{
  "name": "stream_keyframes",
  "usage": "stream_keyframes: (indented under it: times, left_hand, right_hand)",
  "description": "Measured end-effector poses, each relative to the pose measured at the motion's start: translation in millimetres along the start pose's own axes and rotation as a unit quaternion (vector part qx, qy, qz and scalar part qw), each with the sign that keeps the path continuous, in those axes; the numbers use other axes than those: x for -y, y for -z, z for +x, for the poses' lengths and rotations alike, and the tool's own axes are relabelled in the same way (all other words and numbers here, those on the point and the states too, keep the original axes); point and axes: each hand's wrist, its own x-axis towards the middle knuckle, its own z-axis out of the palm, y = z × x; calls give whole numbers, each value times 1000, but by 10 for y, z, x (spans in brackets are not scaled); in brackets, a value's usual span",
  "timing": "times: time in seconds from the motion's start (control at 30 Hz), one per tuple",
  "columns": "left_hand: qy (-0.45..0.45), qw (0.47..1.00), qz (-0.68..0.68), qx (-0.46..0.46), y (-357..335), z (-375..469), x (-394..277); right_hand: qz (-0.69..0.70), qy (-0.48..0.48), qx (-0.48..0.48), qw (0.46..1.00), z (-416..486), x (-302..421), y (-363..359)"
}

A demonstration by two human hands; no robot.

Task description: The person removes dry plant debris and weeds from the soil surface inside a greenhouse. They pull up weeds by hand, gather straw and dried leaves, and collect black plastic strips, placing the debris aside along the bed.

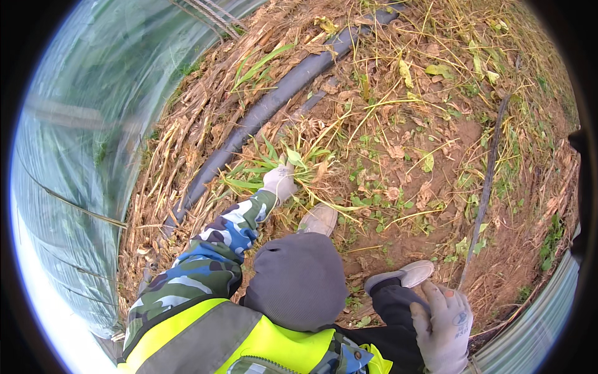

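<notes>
My left hand (281, 183), in a white work glove, reaches into a tuft of long-bladed green weeds (252, 175) and grips some of the leaves. Its fingertips are partly hidden by a broad leaf (295, 158). Dry yellow stems (334, 205) lie beside that hand. Lower right, my right hand (444, 322) hangs above the ground near my dark trouser leg, with thumb and fingers apart and nothing visible in them. Its white glove bears printing and is worn at one fingertip.
A black hose (271, 105) curves past the weeds, with a thinner pipe (308, 104) alongside. A dark drip tape (490, 173) runs along the right. Green translucent plastic sheeting (93, 117) rises on the left. Dry leaves and stalks (187, 140) cover soil around my shoes (320, 219).
</notes>
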Motion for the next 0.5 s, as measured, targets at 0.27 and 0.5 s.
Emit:
stream_keyframes:
  times: [0.27,0.5]
  left_hand:
    - [25,999,43,-5,-242,350,-66]
    - [4,977,-198,-72,-86,8,325]
  right_hand:
    - [22,5,-3,1000,-19,-14,19]
    - [18,-7,-5,1000,-42,-24,37]
